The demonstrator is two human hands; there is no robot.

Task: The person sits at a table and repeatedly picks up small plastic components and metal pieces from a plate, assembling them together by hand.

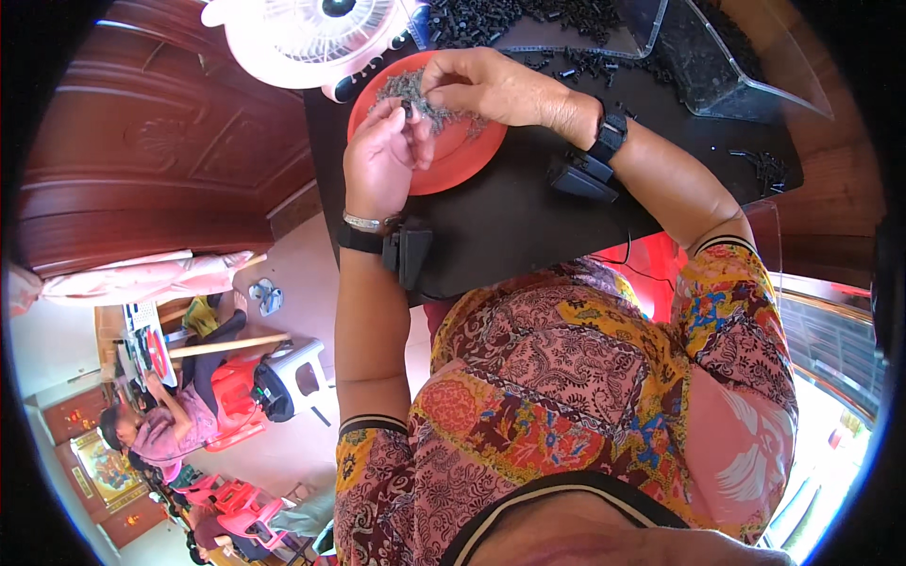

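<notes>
My left hand [379, 160] is raised over the left side of a red plate [467, 162], its thumb and fingers closed on a small black plastic part [408, 110]. From the right, my right hand [491, 87] reaches across the plate with thumb and forefinger pinched together; what they hold, if anything, is too small to make out. Both sets of fingertips are close to each other, over a heap of tiny grey metallic pieces [404, 87] on the plate. Part of that heap is hidden behind my hands.
A white fan [311, 42] stands at the table's far left. Black plastic parts [481, 17] are heaped at the back, beside a clear bin [708, 71]. A small black cluster [763, 170] lies at the right edge of the black table [510, 236]. Other people sit at the left.
</notes>
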